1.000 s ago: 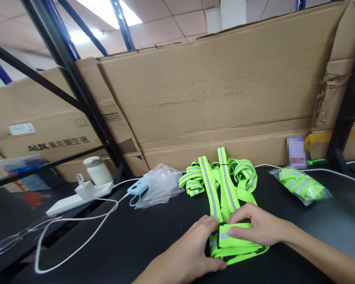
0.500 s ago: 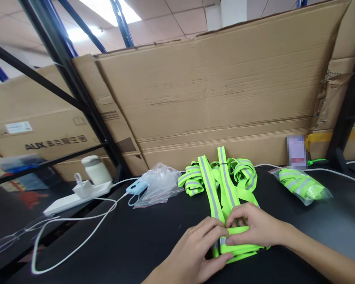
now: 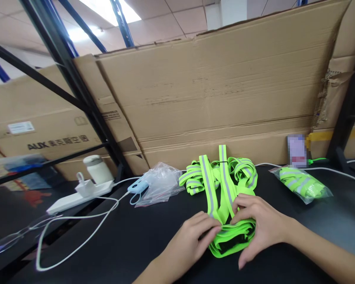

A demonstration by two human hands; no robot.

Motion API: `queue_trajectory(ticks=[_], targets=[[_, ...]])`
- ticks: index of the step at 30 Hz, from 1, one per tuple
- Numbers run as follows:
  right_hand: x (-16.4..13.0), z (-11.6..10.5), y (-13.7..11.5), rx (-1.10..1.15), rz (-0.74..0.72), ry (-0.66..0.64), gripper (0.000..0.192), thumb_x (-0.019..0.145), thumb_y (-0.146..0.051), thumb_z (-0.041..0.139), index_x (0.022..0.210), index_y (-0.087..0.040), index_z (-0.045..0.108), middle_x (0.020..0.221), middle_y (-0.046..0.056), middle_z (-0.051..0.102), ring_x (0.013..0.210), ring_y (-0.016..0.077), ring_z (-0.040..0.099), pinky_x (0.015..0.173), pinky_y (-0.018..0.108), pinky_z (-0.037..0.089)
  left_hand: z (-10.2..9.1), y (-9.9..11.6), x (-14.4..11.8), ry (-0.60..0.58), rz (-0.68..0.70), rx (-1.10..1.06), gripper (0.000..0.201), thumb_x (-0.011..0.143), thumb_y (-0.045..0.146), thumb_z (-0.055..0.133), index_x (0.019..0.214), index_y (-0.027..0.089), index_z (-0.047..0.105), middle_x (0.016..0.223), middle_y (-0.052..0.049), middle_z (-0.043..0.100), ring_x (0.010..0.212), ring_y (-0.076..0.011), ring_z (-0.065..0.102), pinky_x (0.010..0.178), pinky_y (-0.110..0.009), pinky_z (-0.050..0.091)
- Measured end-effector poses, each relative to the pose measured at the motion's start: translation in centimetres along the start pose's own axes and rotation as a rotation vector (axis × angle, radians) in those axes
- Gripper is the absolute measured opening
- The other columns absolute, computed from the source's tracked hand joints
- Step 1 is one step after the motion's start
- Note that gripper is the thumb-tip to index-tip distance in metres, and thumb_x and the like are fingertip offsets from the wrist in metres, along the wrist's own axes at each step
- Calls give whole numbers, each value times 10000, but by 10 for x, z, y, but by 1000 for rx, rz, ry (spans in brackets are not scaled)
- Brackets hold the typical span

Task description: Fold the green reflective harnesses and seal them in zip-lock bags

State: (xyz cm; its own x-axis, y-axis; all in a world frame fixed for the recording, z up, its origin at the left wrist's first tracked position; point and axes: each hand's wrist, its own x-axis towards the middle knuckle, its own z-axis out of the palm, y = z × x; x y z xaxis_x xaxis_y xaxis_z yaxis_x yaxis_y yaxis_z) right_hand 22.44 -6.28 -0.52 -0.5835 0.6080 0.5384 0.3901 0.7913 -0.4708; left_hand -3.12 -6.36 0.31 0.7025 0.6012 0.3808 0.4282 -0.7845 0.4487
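A bright green reflective strap with a grey stripe is folded into a flat loop bundle near the front of the black table. Two lengths of it run up and away toward the cardboard. My left hand pinches the bundle's left edge between thumb and fingers. Curved round the right side, my right hand has its fingers on the far edge and its thumb at the near side. Dark inner parts show within the folds. Behind the bundle lie more coiled green straps.
Clear plastic bags and a light-blue device lie left of the straps. A bagged green strap rests at right. Further left are a white power strip, cables and a white bottle. Cardboard stands behind.
The folded bundle has tipped up, so its looped edge and dark inside now show. My right thumb has moved off its top to the near right side; my left hand has shifted slightly left.
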Motion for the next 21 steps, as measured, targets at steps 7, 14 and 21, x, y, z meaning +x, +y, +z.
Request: queue_trajectory(ticks=[7,14,21], targets=[[-1,1,0,-138,50,-158,357,618,-407,896,893,-213,774,874,13,637,785,178,593,676,265,409,-12,-1,4,-92,-177,-151,322,1040,347,466,930,198,729,888,-33,678,798,-144,628,743,-235,466],[0,-7,1,-16,179,-136,344,767,-346,814,1080,-220,746,884,15,744,781,181,671,707,251,445,-14,11,-6,-91,-111,-16,542,742,494,818,1188,225,664,1110,-75,622,942,-218,618,833,-315,520],[1,-8,6,100,247,-56,275,874,-466,729,978,-215,771,863,26,733,751,166,655,686,256,451,-9,4,5,-50,-337,-137,269,925,419,615,957,189,751,856,-30,685,775,-176,627,713,-256,475]])
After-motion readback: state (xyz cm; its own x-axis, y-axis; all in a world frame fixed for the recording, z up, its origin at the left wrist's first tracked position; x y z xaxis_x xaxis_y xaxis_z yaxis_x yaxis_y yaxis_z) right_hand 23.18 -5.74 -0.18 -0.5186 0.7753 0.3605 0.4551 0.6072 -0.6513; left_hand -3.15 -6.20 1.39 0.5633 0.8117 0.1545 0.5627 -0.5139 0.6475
